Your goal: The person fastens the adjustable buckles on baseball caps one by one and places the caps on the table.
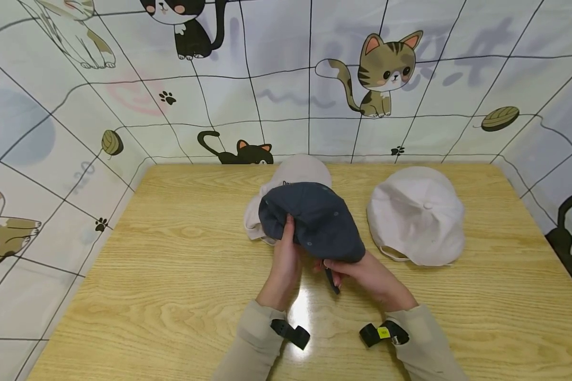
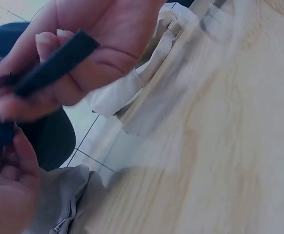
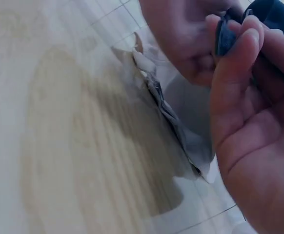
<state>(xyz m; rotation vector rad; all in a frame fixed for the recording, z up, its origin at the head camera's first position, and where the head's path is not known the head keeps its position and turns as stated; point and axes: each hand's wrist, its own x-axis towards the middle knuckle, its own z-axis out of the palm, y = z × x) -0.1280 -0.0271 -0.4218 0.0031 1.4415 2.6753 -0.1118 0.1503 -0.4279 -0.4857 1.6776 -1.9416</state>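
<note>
A dark navy cap [image 1: 314, 217] is held up over the table, crown toward the head camera. My left hand [image 1: 287, 262] grips its left side, the thumb lying on the outside and the fingers hidden beneath. Under the cap's near edge, my right hand [image 1: 352, 272] pinches the dark back strap [image 1: 332, 280], whose end hangs down. That strap [image 2: 56, 63] sticks out between the right hand's fingers in the left wrist view. In the right wrist view the two hands meet close together at the strap, with the right thumb [image 3: 244, 53] against it.
A pale cap with dark lettering [image 1: 302, 168] lies behind the navy one, partly covered by it. To the right sits another whitish cap [image 1: 417, 217], its back strap toward me. Wooden tabletop [image 1: 171, 275] lies beneath, with cat-print cloth walls [image 1: 286, 95] at the back and sides.
</note>
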